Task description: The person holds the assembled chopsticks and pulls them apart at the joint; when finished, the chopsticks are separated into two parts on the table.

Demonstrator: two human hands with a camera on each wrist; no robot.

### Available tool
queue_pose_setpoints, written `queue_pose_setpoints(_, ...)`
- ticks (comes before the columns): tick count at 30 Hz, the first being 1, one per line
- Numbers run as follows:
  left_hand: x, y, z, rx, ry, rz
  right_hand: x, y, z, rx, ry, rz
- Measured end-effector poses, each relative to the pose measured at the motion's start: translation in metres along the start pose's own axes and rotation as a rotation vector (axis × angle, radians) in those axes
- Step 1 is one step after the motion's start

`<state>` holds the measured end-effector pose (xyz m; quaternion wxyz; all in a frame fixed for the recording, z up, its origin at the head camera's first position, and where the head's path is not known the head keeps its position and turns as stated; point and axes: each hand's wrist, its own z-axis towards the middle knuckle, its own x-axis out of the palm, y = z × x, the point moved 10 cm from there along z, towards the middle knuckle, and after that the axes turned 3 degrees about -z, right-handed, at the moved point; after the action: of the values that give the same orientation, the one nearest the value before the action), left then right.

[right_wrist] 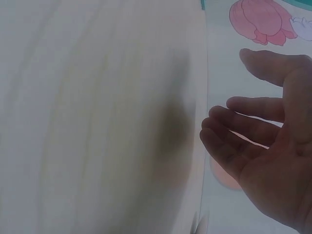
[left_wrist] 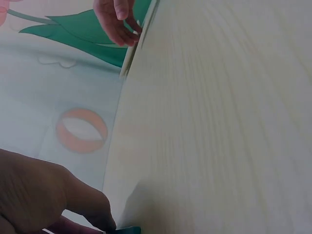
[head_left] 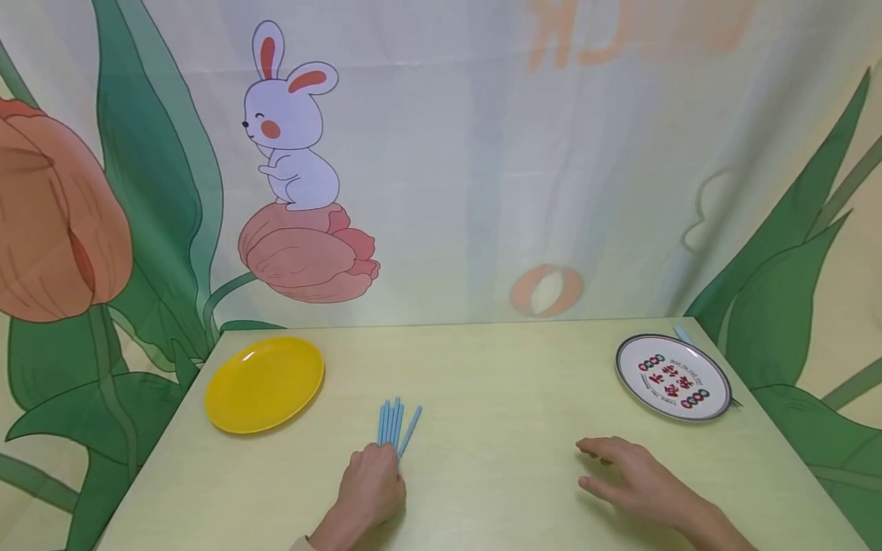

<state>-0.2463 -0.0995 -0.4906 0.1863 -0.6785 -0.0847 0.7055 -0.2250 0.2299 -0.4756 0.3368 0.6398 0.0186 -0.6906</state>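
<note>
My left hand (head_left: 372, 484) grips a bundle of several slim light-blue sticks (head_left: 390, 421) at the front left of the table. Their upper ends point toward the back, and one stick (head_left: 411, 430) fans out to the right. The lower ends are hidden by the hand. In the left wrist view, only a teal tip (left_wrist: 129, 230) shows beside the thumb (left_wrist: 92, 207). Over the front right of the table, my right hand (head_left: 637, 484) is held with nothing in it. The right wrist view shows its fingers (right_wrist: 243, 124) loosely extended and the thumb apart.
A yellow plate (head_left: 265, 386) lies at the back left of the pale wooden table (head_left: 475, 383). At the back right is a white plate (head_left: 671, 367) with a dark rim and red print. Fork tines (head_left: 736, 403) and a light-blue handle end (head_left: 682, 334) stick out past it. A printed curtain (head_left: 441, 191) hangs behind.
</note>
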Motion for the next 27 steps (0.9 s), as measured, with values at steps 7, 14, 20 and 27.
queue_pose_setpoints(7,0.0,0.001,0.0,0.003,-0.005,0.018,0.004,0.001,0.009,-0.02,0.064,0.022)
queue_pose_setpoints(14,0.002,0.004,-0.001,0.009,0.015,0.028,0.009,0.002,0.017,-0.039,0.09,0.03)
queue_pose_setpoints(20,0.0,0.002,0.001,0.024,0.008,0.031,0.015,0.01,0.028,-0.084,0.099,0.027)
queue_pose_setpoints(27,-0.007,-0.004,0.003,0.071,-0.03,0.039,0.019,0.02,0.038,-0.133,0.093,0.02)
